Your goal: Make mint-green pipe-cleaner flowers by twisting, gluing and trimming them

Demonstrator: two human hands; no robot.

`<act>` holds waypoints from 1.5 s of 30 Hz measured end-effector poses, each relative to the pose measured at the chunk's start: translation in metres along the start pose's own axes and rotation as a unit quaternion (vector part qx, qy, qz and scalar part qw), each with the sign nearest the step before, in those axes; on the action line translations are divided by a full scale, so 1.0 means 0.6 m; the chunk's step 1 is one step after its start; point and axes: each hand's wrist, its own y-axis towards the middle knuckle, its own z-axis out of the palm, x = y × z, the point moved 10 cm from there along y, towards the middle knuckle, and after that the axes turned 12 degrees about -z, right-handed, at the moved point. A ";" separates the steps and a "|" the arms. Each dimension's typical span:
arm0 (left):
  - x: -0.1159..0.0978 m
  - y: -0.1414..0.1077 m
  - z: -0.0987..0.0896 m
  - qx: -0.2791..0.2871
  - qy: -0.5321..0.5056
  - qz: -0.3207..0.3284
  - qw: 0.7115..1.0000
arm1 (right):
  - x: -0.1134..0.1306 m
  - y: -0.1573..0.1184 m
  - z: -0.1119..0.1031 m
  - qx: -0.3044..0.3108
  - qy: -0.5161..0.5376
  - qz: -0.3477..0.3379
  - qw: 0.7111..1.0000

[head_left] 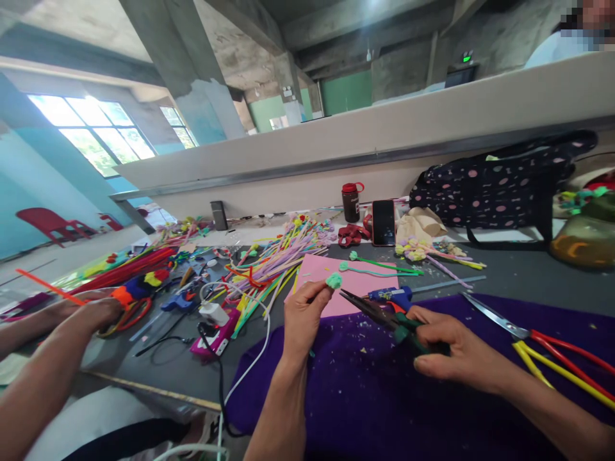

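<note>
My left hand [307, 314] pinches a small mint-green fuzzy flower [334, 280] by its stem, above a pink sheet [317, 266]. In my right hand [442, 342] are long-nosed pliers [372, 310] with dark green handles, their tips pointing at the flower and apart from it. Two green fuzzy stems [389, 266] with curled heads lie on the pink sheet. A blue glue gun [394, 296] rests just behind the pliers. Under my hands a purple cloth [355, 397] is strewn with small scraps.
Scissors [519, 333] lie at the right. A purple power strip [216, 339] with cables and piles of fuzzy stems [283, 250] are at the left, near a co-worker's hands [98, 310]. Behind stand a bottle [350, 203], a phone [383, 223] and a dark bag [490, 192].
</note>
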 end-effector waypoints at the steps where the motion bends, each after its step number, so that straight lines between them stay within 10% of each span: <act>1: 0.001 0.000 0.000 -0.001 0.003 -0.002 1.000 | 0.002 0.000 0.001 -0.001 0.003 -0.003 1.000; 45: -0.013 -0.011 -0.006 -0.053 0.053 0.044 0.996 | -0.023 -0.002 0.007 -0.021 0.025 0.014 0.999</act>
